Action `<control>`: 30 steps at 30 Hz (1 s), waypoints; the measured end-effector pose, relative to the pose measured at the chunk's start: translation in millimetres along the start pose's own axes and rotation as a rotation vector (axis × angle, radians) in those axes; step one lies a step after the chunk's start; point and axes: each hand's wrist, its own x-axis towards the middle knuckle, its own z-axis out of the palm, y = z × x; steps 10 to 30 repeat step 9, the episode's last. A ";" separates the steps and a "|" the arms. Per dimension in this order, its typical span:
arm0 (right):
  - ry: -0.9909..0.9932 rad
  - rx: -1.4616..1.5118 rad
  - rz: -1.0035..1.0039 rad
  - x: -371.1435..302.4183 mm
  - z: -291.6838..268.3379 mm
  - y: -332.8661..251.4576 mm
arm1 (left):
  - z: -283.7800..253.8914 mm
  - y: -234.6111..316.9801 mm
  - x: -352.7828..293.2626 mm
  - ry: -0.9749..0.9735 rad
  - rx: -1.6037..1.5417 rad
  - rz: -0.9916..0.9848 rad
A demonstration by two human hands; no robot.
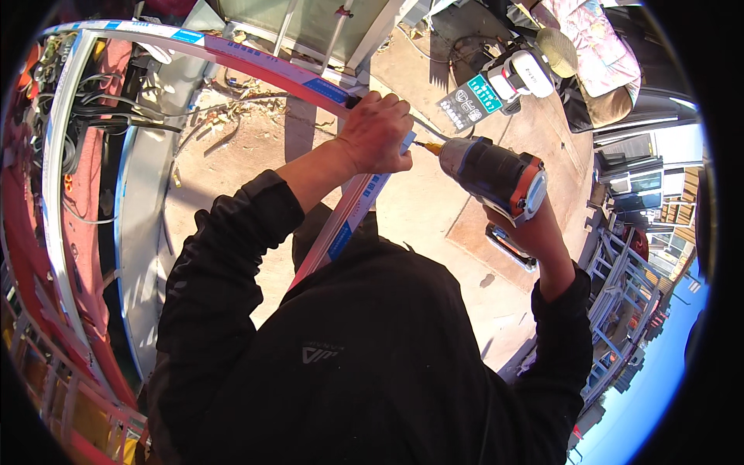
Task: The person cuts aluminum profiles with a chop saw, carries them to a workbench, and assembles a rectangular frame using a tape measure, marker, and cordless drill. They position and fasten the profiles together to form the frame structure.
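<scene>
My left hand (376, 136) is wrapped round the corner of a metal frame (358, 203) covered in red, white and blue protective film. One bar runs from that corner down toward my body, another away to the far left. In my right hand (535, 232) is a cordless drill (492, 170), dark with orange and grey parts. Its yellowish bit points left at the frame corner, close beside my left fingers. Whether the tip touches the frame, I cannot tell. My palm hides most of the corner, and the drill's body covers part of my right hand.
A long pale bar (56, 186) with film stands at the left, near red beams (91, 194) and black cables (116, 116). Glass panels (314, 35) lean at the back. A green-and-black box (471, 103) lies on the paving. Metal frames (616, 287) are stacked at the right.
</scene>
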 end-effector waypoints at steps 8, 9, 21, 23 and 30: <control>-0.138 -0.038 0.049 23.9 0.6 -17.1 | 2.7 -2.7 -2.8 0.031 -0.002 0.009; -0.173 -0.054 0.089 27.3 0.2 -15.7 | 3.1 -2.5 -2.8 0.019 0.005 0.003; -0.173 -0.054 0.089 27.3 0.2 -15.7 | 3.1 -2.5 -2.8 0.019 0.005 0.003; -0.173 -0.054 0.089 27.3 0.2 -15.7 | 3.1 -2.5 -2.8 0.019 0.005 0.003; -0.173 -0.054 0.089 27.3 0.2 -15.7 | 3.1 -2.5 -2.8 0.019 0.005 0.003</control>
